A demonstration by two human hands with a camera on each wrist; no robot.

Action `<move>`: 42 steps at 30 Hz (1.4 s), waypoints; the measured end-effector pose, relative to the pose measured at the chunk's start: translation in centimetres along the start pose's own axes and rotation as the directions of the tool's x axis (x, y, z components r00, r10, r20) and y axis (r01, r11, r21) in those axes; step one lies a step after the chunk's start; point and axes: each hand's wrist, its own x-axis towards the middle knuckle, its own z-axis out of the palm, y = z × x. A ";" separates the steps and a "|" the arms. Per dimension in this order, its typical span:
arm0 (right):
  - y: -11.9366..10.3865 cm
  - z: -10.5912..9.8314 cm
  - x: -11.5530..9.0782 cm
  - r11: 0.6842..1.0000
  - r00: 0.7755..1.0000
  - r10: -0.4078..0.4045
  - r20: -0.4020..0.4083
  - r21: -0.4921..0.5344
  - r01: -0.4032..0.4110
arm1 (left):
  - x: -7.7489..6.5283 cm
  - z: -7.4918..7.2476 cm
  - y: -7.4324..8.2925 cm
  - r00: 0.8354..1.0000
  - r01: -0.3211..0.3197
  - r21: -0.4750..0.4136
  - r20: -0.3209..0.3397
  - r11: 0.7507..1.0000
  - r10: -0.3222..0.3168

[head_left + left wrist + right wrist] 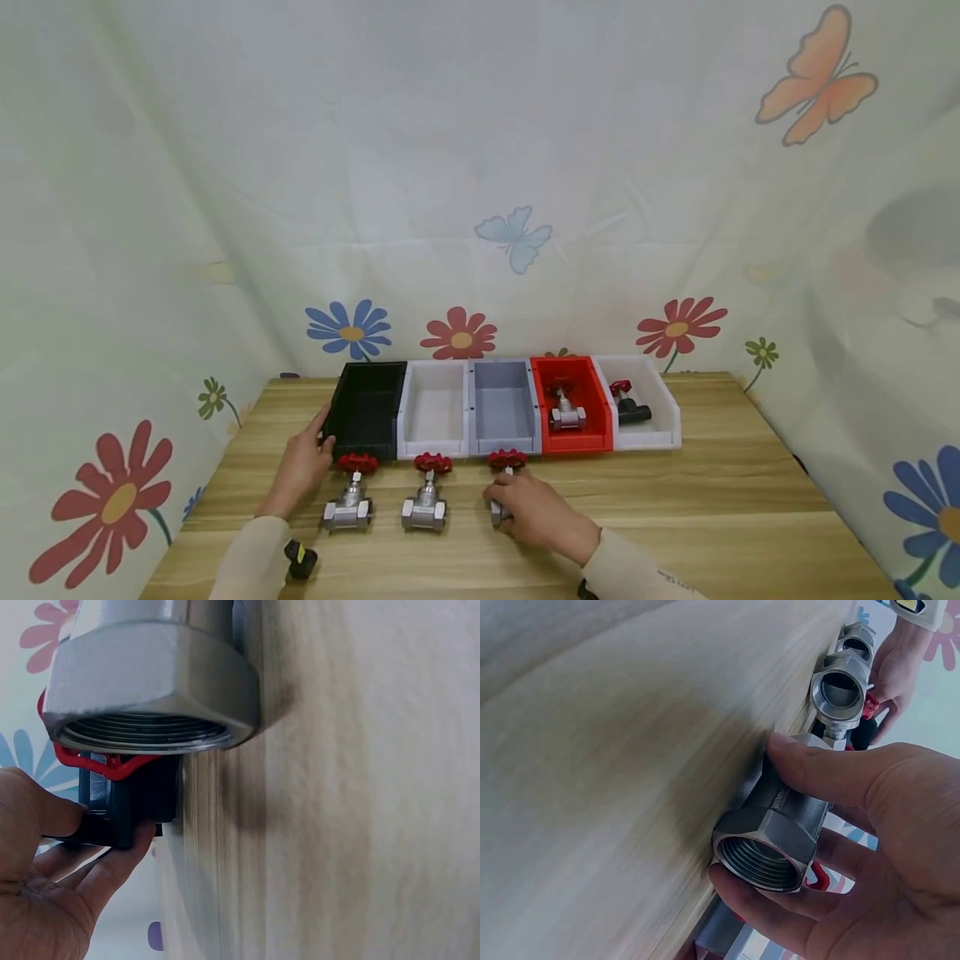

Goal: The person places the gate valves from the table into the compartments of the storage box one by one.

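Silvery metal, the rightmost valve (786, 814) of three sits on the wood-grained table (675, 517), on the near side of the grey bin (504, 447), its body gripped between the right hand's (540, 515) thumb and fingers. The left hand (303, 460) pinches the near left corner of the black bin (363, 451), at the row's left end. Taking hold of the valve seems the step in hand; lifting calls for keeping its red handwheel (507, 458) clear of the grey bin. Beyond hangs pale cloth (420, 150) printed with flowers and butterflies.
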 end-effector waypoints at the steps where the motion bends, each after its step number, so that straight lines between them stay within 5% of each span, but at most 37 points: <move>1: 0.1 0.0 0.0 1.000 1.000 -0.003 0.003 0.001 0.003 | 0.0 0.0 0.0 1.000 0.001 -0.003 0.002 1.000 -0.001; 19: -0.4 -0.3 -0.7 0.999 0.999 -0.037 -0.005 0.006 0.037 | -0.4 0.3 0.3 1.000 0.007 -0.008 0.010 1.000 -0.007; 42: -1.7 -5.3 -1.4 0.998 0.998 -0.061 -0.015 -0.017 0.061 | -0.1 -0.1 0.2 1.000 0.011 0.000 0.017 1.000 -0.011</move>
